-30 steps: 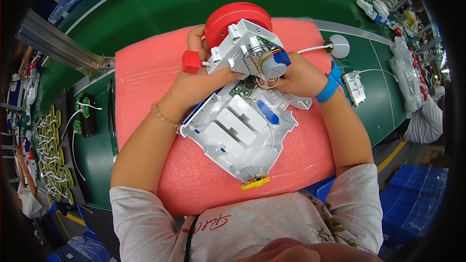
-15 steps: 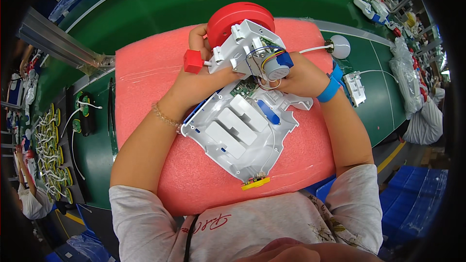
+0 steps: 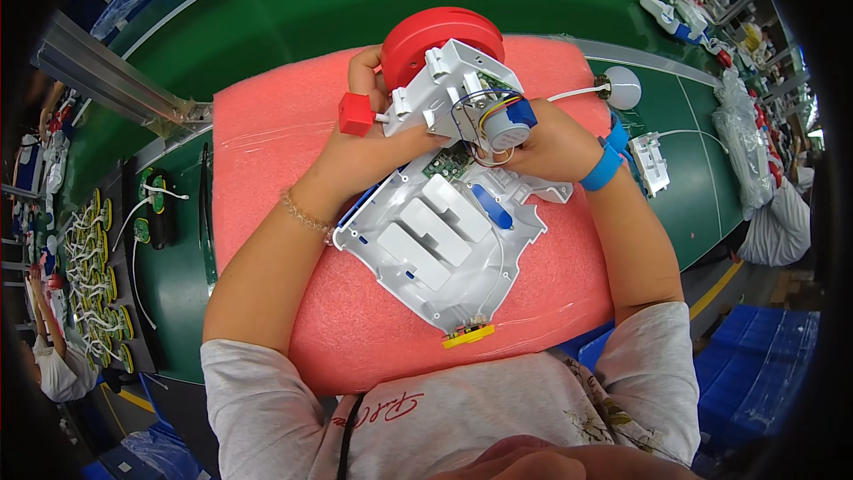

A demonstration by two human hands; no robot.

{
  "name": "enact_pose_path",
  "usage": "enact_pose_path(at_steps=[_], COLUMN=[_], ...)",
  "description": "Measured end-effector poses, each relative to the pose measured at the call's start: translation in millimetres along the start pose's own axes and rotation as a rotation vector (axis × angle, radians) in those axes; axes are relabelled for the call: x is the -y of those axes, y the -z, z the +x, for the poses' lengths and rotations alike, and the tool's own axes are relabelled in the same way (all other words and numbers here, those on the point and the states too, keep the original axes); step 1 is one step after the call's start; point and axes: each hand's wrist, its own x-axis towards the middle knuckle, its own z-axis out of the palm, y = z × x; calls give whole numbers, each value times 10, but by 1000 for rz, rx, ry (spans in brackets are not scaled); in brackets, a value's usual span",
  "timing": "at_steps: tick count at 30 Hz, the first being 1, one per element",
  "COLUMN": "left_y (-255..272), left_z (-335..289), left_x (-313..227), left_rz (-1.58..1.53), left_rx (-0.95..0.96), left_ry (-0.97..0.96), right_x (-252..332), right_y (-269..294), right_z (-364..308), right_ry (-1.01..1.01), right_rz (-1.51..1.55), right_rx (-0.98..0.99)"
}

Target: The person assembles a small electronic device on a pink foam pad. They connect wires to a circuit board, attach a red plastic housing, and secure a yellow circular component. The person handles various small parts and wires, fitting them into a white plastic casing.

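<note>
My left hand [image 3: 369, 151] grips the left side of a white plastic motor bracket [image 3: 458, 62], its thumb laid across the front and its fingers behind. My right hand [image 3: 558, 147] is closed round the right side, by a round grey motor [image 3: 506, 132] with coloured wires; its fingertips are partly hidden. A large red ring-shaped part [image 3: 444, 40] sits at the bracket's far end, and a small red cube [image 3: 356, 115] sticks out at its left. Below lies a white open shell [image 3: 426, 244] with a green circuit board [image 3: 450, 163] and a yellow-edged piece [image 3: 468, 336] at its near end.
Pink foam [image 3: 258, 151] lies beneath the work on a green table. At left stand several yellow-rimmed boards [image 3: 96, 284] with white wires. To the right are a white bulb [image 3: 624, 87], a white module [image 3: 651, 163] and blue bins [image 3: 755, 373]. A metal post [image 3: 107, 71] rises at far left.
The foam and the held bracket appear very slightly lower in the picture. Both hands keep the same grip.
</note>
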Motion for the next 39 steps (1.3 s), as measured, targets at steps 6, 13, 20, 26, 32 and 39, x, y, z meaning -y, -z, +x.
enact_pose_path(at_steps=[6, 13, 20, 26, 32, 39], left_y=[-3, -6, -5, 21, 11, 43], left_z=[-2, -1, -15, -8, 2, -43], left_x=[-4, 3, 32, 54, 26, 23], left_rz=[-10, 10, -22, -87, -21, -59], left_rx=[0, -4, -15, -16, -8, -8], left_ry=[2, 19, 38, 23, -2, 31], right_x=[-13, 20, 113, 200, 251, 280], right_y=[9, -5, -26, 68, 42, -81], right_z=[3, -4, -22, -9, -64, -48], right_ry=[30, -17, -12, 16, 73, 98], right_rz=[4, -65, -125, -231, -390, -442], right_rx=[5, 10, 28, 93, 13, -21])
